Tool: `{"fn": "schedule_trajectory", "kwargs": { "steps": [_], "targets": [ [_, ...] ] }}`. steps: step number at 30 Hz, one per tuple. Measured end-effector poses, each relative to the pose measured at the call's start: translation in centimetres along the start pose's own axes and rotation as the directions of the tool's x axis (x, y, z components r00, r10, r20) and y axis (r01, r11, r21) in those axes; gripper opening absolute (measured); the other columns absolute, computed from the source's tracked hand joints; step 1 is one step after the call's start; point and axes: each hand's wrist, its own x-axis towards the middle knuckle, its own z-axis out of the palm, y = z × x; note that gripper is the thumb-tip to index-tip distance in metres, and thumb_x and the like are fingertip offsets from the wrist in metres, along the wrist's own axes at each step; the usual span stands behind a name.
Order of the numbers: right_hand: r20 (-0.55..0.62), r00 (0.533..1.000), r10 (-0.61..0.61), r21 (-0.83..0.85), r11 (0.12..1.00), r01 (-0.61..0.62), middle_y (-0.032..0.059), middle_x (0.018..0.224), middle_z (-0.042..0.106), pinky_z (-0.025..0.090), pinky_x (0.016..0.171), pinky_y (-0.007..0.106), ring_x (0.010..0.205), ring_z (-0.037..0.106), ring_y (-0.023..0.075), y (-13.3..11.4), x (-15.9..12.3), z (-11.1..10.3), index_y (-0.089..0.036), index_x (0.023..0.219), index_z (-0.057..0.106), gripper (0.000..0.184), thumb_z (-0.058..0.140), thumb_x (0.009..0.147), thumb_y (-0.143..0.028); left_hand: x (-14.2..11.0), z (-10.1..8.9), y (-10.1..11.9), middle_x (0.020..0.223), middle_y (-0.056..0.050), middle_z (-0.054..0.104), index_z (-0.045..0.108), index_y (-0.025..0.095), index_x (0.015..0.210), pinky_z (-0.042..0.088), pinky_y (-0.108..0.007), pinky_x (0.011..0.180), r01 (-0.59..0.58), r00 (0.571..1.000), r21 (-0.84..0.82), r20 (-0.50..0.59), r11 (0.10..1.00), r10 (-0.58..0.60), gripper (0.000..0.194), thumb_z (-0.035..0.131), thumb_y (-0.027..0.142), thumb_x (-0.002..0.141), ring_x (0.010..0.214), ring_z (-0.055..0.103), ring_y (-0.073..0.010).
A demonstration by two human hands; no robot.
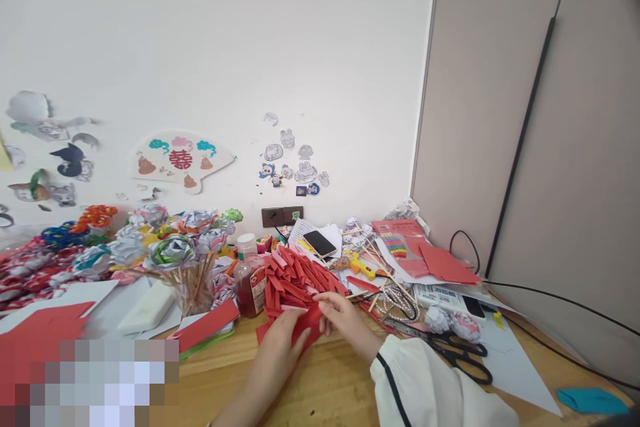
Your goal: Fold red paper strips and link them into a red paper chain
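From my distant seat I watch over the wooden table (220,383), where a heap of red paper strips (295,273) lies ahead of the person. Just in front of it, the left hand (283,339) and right hand (346,321) both grip one red paper piece (311,322) between their fingers.

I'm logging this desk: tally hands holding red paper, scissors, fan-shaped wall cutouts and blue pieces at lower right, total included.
Hands holding red paper: 2
Scissors: 1
Fan-shaped wall cutout: 1
Blue piece: 1
Total: 5
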Motion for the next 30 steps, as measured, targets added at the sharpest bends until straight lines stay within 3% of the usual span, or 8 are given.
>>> {"fn": "schedule_trajectory", "kwargs": {
  "steps": [4,9,20,30],
  "targets": [
    [0.061,0.998,-0.019,0.016,1.000,0.018,-0.0017,0.060,0.053,0.038,0.050,0.021,0.051,0.049,0.0088,-0.4,-0.2,-0.2,-0.015,0.104,0.046,0.041,0.050,0.074,-0.042,0.6,-0.4,0.7,0.092,-0.008,0.062,0.057,0.017,0.089,0.044,-0.032,0.076,0.126,0.992,-0.210,0.036,0.970,-0.121,0.022,0.044,0.026,0.075,0.084,0.057,-0.0188],
    [0.131,0.991,0.006,0.045,0.999,-0.012,-0.0014,0.059,0.053,0.037,0.050,0.021,0.052,0.049,0.0086,0.1,-0.2,0.1,-0.013,0.078,0.053,0.027,0.052,0.073,-0.040,0.8,-0.3,1.2,0.081,-0.006,0.065,0.058,0.015,0.078,0.045,-0.027,0.069,0.222,0.975,-0.379,0.115,0.898,-0.192,0.018,0.047,0.027,0.071,0.075,0.058,-0.0179],
    [0.150,0.988,0.040,0.092,0.994,-0.054,-0.0014,0.057,0.053,0.036,0.048,0.020,0.048,0.047,0.0071,-0.1,-0.2,0.7,-0.011,0.073,0.055,0.029,0.053,0.072,-0.040,0.8,0.1,0.9,0.063,-0.005,0.062,0.055,0.014,0.063,0.043,-0.025,0.059,0.298,0.954,-0.451,0.111,0.841,-0.279,0.016,0.053,0.030,0.065,0.060,0.056,-0.0161],
    [0.119,0.993,0.015,0.149,0.988,-0.033,-0.0013,0.058,0.056,0.039,0.047,0.019,0.048,0.050,0.0081,-0.4,-0.4,1.0,-0.014,0.079,0.050,0.026,0.050,0.075,-0.039,0.2,0.6,1.5,0.058,0.000,0.055,0.050,0.016,0.065,0.040,-0.021,0.049,0.314,0.950,-0.441,0.155,0.841,-0.273,0.027,0.040,0.041,0.073,0.052,0.051,-0.0136]
  ]
}}
